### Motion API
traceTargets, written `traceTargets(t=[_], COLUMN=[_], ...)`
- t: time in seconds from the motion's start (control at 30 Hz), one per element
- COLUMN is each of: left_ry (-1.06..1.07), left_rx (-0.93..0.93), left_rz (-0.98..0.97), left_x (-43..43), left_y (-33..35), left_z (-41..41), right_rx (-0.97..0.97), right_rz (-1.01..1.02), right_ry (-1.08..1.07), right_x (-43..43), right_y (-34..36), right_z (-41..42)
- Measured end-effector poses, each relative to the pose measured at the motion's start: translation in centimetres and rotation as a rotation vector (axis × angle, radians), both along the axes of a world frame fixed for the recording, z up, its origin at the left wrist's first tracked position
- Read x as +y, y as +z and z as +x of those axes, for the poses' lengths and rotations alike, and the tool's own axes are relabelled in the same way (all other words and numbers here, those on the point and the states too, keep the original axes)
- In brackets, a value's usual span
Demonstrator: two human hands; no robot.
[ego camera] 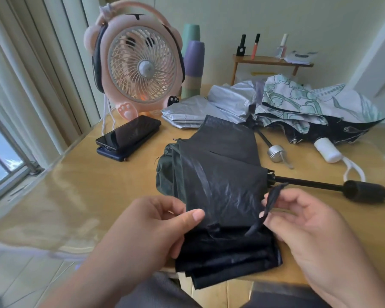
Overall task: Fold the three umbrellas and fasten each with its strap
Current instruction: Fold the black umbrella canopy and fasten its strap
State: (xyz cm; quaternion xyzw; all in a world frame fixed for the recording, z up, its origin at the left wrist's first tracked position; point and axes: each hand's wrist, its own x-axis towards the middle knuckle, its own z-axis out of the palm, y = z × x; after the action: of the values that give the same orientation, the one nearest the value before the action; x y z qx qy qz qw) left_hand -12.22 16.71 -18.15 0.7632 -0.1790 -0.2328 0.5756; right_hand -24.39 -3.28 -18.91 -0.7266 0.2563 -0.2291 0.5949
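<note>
We see wooden table [111, 174] w/ pink fan [140, 65], 2 stacked phones [128, 135], black umbrella [220, 170], silver umbrella [200, 107], floral umbrella [298, 103] & small shelf [271, 61] on it.

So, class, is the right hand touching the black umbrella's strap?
Touching. The head view shows the right hand pinching the strap between thumb and fingertips, above the folded canopy of the black umbrella.

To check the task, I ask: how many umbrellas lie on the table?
3. The black umbrella lies nearest; the silver umbrella behind it, beside the fan; the patterned umbrella at the far right. None seems hidden.
</note>
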Motion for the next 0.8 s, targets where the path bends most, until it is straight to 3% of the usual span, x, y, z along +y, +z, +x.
traceTargets(t=[0.23,0.43,0.63,0.8], left_ry=[-0.048,0.025,-0.043,-0.063], left_rx=[0.002,-0.223,-0.4,-0.502], left_rz=[-0.008,0.19,0.439,0.57], left_x=[0.8,1.2,1.4,0.9], left_y=[-0.9,-0.9,-0.5,-0.4], left_z=[-0.4,-1.4,-1.7,-1.7], right_rx=[-0.046,0.053,0.035,0.012], right_rz=[0.12,-0.121,-0.208,-0.584], right_ry=[0.011,0.002,0.035,0.108], right_x=[-0.7,-0.8,-0.4,0.0], right_y=[0.2,0.1,-0.9,-1.7], right_z=[0.4,-0.1,-0.6,-0.6])
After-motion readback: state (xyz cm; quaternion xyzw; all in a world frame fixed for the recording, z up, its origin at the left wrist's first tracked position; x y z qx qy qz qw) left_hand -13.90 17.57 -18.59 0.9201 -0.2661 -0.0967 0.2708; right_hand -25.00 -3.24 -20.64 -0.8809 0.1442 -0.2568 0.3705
